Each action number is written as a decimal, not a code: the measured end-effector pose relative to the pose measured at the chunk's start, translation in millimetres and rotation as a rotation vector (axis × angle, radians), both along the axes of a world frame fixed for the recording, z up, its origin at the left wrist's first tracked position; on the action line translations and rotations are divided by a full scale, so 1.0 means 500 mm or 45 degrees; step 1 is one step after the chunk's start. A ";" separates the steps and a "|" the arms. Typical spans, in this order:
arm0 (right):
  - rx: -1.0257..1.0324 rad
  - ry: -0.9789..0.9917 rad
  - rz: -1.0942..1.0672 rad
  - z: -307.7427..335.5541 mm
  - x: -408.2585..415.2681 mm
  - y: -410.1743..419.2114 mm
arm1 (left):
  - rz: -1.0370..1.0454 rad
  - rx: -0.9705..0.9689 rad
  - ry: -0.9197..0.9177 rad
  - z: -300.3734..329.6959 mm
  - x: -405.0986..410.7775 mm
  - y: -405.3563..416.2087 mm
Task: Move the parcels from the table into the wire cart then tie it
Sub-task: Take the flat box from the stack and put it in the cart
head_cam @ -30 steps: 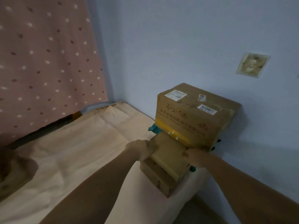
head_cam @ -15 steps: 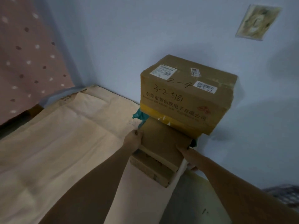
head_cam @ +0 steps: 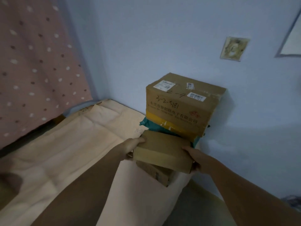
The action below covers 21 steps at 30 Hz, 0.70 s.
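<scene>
Lifting now: left hand and right hand clamp the small parcel by its ends. A second ago it sat on the lower box; now probably clear. Wire cart barely visible, far right.

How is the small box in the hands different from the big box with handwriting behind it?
The small box is flat and plain; the big box is tall, with labels, handwriting and yellow tape. The left hand and right hand grip the small box at its sides; the big box sits untouched on a teal parcel. Both are brown cardboard.
</scene>
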State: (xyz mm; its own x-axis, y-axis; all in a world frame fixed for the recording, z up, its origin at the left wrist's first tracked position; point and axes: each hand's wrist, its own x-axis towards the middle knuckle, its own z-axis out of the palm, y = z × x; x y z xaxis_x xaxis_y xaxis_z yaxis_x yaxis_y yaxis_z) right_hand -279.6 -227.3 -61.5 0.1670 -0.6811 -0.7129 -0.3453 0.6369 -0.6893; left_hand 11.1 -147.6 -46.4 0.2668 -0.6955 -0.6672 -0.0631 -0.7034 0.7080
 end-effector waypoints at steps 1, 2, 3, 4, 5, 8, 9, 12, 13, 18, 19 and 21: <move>0.000 -0.032 0.015 0.021 -0.014 0.010 | -0.014 0.023 0.061 0.019 -0.011 0.014; -0.005 -0.051 0.033 0.041 -0.030 0.020 | -0.022 0.040 0.111 0.037 -0.023 0.027; -0.012 -0.056 0.054 0.061 -0.047 0.030 | -0.029 0.052 0.138 0.054 -0.036 0.039; -0.020 -0.057 0.072 0.082 -0.065 0.039 | -0.040 0.058 0.147 0.069 -0.049 0.049; -0.024 -0.058 0.084 0.102 -0.084 0.049 | -0.053 0.058 0.151 0.083 -0.062 0.059; -0.031 -0.080 0.111 0.159 -0.145 0.081 | -0.110 -0.009 0.179 0.120 -0.106 0.070; -0.045 -0.091 0.097 0.176 -0.167 0.090 | -0.134 -0.052 0.170 0.133 -0.124 0.068; -0.146 -0.077 -0.025 0.221 -0.237 0.115 | -0.162 -0.200 0.138 0.166 -0.192 0.048; -0.175 -0.071 -0.080 0.235 -0.265 0.124 | -0.172 -0.236 0.145 0.176 -0.219 0.039; -0.300 -0.080 -0.400 0.272 -0.424 0.198 | -0.351 -0.331 0.128 0.216 -0.376 -0.005; -0.316 -0.080 -0.472 0.275 -0.456 0.223 | -0.412 -0.340 0.132 0.223 -0.410 -0.011; -0.355 -0.087 -0.616 0.279 -0.519 0.283 | -0.523 -0.355 0.168 0.231 -0.487 -0.010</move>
